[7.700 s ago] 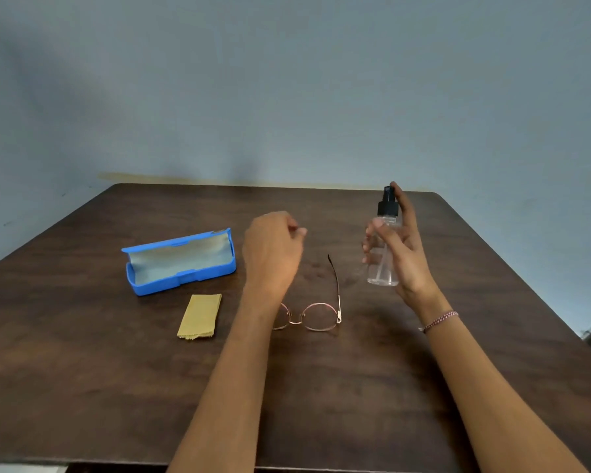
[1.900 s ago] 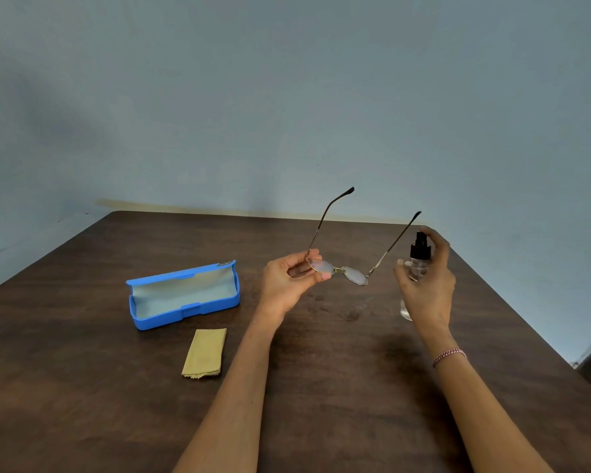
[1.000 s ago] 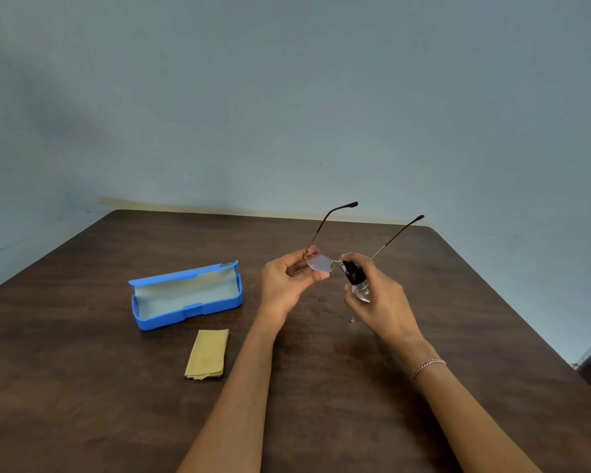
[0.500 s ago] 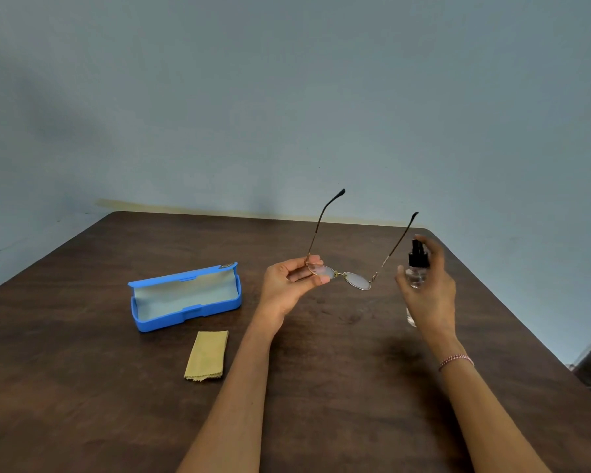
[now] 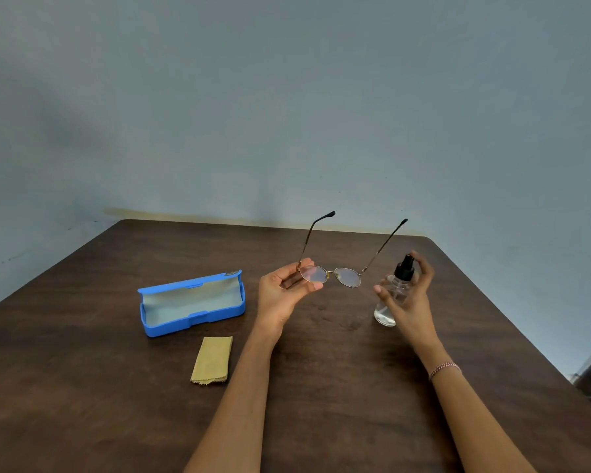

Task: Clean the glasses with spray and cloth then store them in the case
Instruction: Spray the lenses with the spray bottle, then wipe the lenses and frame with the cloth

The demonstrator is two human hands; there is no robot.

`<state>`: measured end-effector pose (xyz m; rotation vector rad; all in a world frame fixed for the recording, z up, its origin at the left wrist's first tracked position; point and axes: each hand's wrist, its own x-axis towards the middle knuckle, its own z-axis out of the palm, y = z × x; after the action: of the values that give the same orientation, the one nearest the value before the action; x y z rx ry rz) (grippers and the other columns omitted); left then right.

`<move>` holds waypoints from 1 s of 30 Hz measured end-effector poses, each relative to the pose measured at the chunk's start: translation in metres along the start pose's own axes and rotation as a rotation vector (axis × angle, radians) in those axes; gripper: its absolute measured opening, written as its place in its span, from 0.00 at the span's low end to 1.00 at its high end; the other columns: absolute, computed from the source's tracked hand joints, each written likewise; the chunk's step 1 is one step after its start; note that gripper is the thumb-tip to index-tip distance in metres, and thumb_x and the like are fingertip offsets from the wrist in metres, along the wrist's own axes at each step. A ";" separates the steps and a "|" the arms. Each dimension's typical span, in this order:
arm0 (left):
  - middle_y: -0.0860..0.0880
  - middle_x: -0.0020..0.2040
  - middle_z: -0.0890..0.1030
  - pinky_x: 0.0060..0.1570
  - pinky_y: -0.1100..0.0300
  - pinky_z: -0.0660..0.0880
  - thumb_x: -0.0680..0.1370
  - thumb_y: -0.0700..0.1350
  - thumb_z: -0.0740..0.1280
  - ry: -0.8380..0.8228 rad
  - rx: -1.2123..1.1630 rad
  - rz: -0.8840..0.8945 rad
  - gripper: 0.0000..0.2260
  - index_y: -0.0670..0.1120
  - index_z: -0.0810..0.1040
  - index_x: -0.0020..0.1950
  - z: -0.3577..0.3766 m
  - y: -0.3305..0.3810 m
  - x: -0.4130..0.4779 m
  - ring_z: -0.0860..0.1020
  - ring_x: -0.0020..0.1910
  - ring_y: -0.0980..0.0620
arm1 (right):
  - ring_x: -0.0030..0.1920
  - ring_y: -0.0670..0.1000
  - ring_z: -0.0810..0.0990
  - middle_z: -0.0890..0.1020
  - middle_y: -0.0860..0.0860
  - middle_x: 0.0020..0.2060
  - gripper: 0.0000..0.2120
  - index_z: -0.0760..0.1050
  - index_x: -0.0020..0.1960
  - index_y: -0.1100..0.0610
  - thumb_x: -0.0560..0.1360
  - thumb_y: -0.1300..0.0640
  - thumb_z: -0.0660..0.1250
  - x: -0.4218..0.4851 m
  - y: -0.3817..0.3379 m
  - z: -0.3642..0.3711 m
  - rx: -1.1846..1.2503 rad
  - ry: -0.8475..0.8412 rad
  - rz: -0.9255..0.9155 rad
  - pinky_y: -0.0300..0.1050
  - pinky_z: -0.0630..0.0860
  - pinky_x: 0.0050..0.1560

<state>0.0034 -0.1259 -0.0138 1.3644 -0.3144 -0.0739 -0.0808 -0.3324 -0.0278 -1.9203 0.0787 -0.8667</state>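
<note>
Gold-wire glasses held above table centre, long axis left-right, temples pointing away; left hand pinches one lens rim, right hand curls round spray bottle just right of them, forefinger over nozzle. Cloth lies near-left by blue case, nearer left hand

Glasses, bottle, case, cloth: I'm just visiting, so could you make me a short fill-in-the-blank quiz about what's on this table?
1. The left hand pinches the glasses; the right hand grips a spray bottle with a ____ nozzle.
2. The case on the table is ____ in colour.
3. Its lid stands ____.
4. The folded cloth beside it is ____.
Missing words: black; blue; open; yellow.
</note>
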 end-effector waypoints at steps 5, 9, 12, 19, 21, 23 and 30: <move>0.54 0.50 0.84 0.47 0.70 0.76 0.65 0.34 0.76 0.067 -0.045 0.022 0.17 0.50 0.82 0.50 -0.003 0.007 -0.008 0.81 0.49 0.62 | 0.65 0.51 0.72 0.68 0.54 0.68 0.44 0.49 0.70 0.36 0.66 0.49 0.74 -0.005 -0.003 0.000 -0.097 -0.072 -0.013 0.56 0.69 0.67; 0.54 0.50 0.84 0.50 0.68 0.77 0.65 0.33 0.76 0.098 -0.076 0.045 0.18 0.48 0.82 0.50 -0.014 0.018 -0.014 0.82 0.51 0.59 | 0.72 0.46 0.60 0.59 0.43 0.71 0.52 0.42 0.72 0.35 0.63 0.46 0.77 -0.005 -0.013 -0.003 -0.102 -0.009 -0.022 0.50 0.59 0.72; 0.51 0.50 0.84 0.49 0.69 0.77 0.66 0.31 0.75 0.115 -0.085 0.099 0.18 0.44 0.81 0.53 -0.030 0.033 -0.020 0.82 0.49 0.61 | 0.70 0.50 0.61 0.61 0.31 0.64 0.44 0.48 0.69 0.33 0.67 0.47 0.76 -0.013 -0.036 -0.014 -0.141 0.235 -0.159 0.46 0.60 0.69; 0.48 0.50 0.83 0.44 0.70 0.77 0.67 0.30 0.73 0.162 -0.049 0.205 0.19 0.40 0.80 0.57 -0.070 0.062 -0.030 0.82 0.47 0.61 | 0.45 0.48 0.77 0.76 0.48 0.48 0.15 0.77 0.59 0.54 0.73 0.56 0.70 -0.049 -0.097 0.041 -0.244 0.101 -0.309 0.34 0.71 0.52; 0.48 0.50 0.83 0.47 0.67 0.78 0.67 0.29 0.73 0.173 -0.046 0.225 0.20 0.39 0.79 0.57 -0.080 0.068 -0.033 0.82 0.48 0.60 | 0.44 0.47 0.78 0.77 0.46 0.45 0.11 0.80 0.56 0.55 0.73 0.58 0.70 -0.058 -0.104 0.075 -0.224 -0.110 -0.330 0.29 0.70 0.51; 0.49 0.49 0.83 0.47 0.67 0.78 0.67 0.28 0.72 0.185 -0.036 0.242 0.19 0.38 0.79 0.57 -0.091 0.072 -0.038 0.82 0.47 0.61 | 0.44 0.44 0.77 0.78 0.46 0.44 0.09 0.81 0.53 0.57 0.74 0.60 0.69 -0.066 -0.110 0.107 -0.207 -0.318 -0.322 0.26 0.69 0.49; 0.45 0.52 0.82 0.41 0.70 0.76 0.67 0.27 0.72 0.236 0.000 0.282 0.20 0.37 0.78 0.58 -0.127 0.079 -0.051 0.82 0.47 0.62 | 0.56 0.53 0.77 0.78 0.55 0.55 0.15 0.78 0.60 0.63 0.74 0.59 0.68 -0.077 -0.122 0.179 -0.461 -0.727 -0.201 0.43 0.71 0.60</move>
<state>-0.0224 0.0228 0.0321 1.3015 -0.3047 0.3196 -0.0678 -0.1033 -0.0171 -2.6050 -0.3859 -0.2330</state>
